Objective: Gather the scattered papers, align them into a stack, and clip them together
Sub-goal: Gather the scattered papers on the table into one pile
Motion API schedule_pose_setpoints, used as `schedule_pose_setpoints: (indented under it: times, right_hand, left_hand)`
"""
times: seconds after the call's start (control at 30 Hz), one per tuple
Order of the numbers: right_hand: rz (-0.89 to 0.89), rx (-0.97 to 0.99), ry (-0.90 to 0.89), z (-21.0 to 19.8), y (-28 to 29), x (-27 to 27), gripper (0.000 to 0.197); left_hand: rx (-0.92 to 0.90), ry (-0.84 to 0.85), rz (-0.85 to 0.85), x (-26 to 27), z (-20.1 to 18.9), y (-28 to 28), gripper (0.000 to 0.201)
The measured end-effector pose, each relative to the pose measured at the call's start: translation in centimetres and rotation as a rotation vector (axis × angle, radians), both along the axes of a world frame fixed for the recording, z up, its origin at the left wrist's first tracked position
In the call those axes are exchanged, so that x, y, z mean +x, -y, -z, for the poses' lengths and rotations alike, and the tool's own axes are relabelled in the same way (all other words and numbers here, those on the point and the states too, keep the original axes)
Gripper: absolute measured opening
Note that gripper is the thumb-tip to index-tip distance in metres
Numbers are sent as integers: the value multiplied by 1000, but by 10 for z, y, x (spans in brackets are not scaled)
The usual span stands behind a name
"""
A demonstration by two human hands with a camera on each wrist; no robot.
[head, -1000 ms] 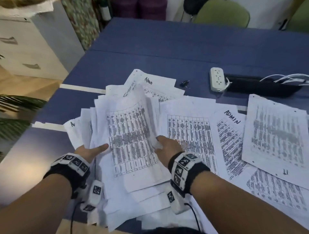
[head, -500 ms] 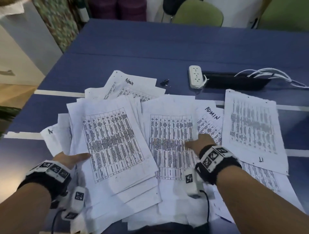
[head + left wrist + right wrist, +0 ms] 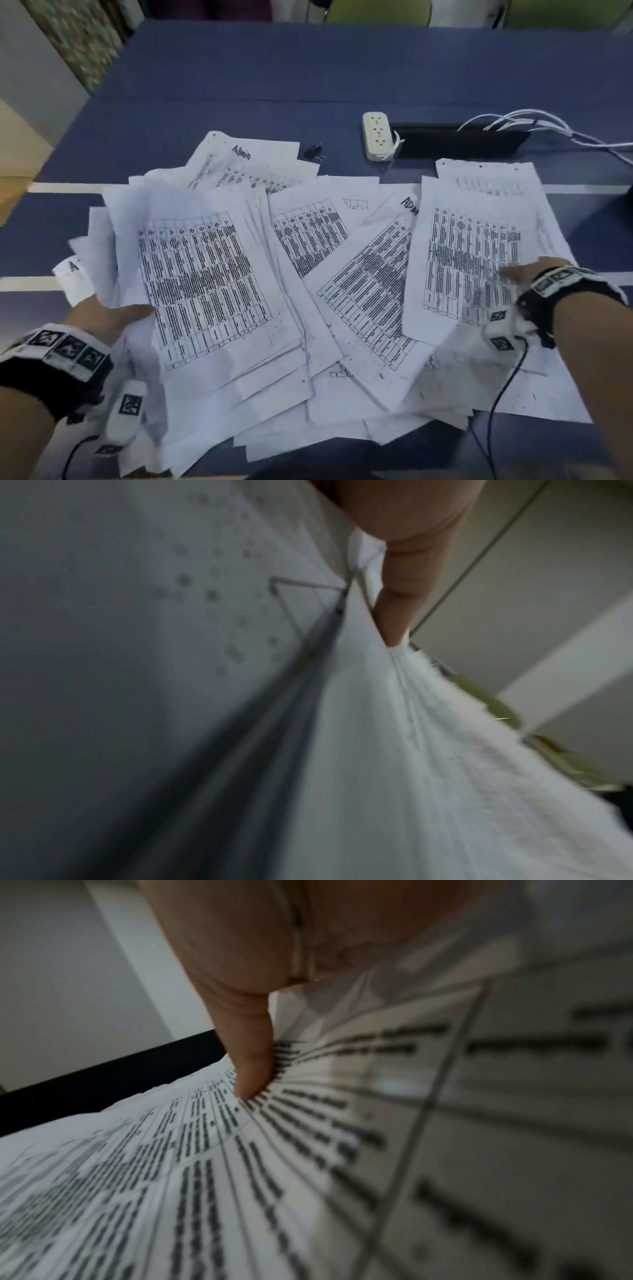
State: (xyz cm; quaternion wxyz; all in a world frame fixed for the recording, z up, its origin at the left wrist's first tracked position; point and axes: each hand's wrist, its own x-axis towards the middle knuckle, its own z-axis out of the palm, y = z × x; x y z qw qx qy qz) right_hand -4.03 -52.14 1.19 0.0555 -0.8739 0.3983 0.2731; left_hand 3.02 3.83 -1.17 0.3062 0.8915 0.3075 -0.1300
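White printed papers lie fanned over the blue table (image 3: 308, 78). My left hand (image 3: 137, 313) pinches the left edge of the thick left pile (image 3: 205, 281), thumb on top and fingers hidden beneath. In the left wrist view the thumb (image 3: 404, 588) lies on the pile (image 3: 445, 750). My right hand (image 3: 517, 274) grips the right-hand sheet (image 3: 472, 240), which overlaps a slanted sheet marked "ADMIN" (image 3: 370, 287). The right wrist view shows the thumb (image 3: 250, 1056) pressed on that printed sheet (image 3: 171, 1164). A small black binder clip (image 3: 313, 151) lies beyond the papers.
A white power strip (image 3: 376, 140) sits beside a long black tray (image 3: 459, 144), with white cables (image 3: 548, 130) running off to the right. Green chairs (image 3: 376, 10) stand past the far edge. A pale cabinet (image 3: 20, 85) is at the left.
My right hand has left the middle sheets and gone right to take the far right sheet, which now lies over the "ADMIN" sheet. My left hand keeps its hold on the left pile.
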Motion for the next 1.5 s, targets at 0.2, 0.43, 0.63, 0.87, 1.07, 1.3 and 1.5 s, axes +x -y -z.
schedule_pose_setpoints:
  times: [0.2, 0.43, 0.63, 0.87, 1.07, 1.3, 1.5]
  right_hand:
    - [97, -38, 207, 41, 51, -9, 84]
    - [468, 77, 677, 9, 8, -20, 53]
    - [426, 261, 919, -10, -39, -57, 29]
    - [212, 395, 376, 19, -52, -60, 35]
    - [143, 21, 248, 7, -41, -30, 61]
    - [301, 219, 393, 11, -56, 0, 59]
    - [520, 496, 818, 4, -81, -8, 70]
  left_hand:
    - [-62, 195, 37, 17, -45, -6, 54]
    - [1, -55, 181, 24, -23, 20, 56]
    - [-46, -249, 88, 22, 14, 25, 91]
    - [-79, -240, 70, 21, 26, 20, 85]
    - [-75, -179, 74, 18, 28, 21, 65]
    - [-104, -194, 52, 16, 25, 23, 72]
    - [-87, -218, 55, 17, 26, 26, 75]
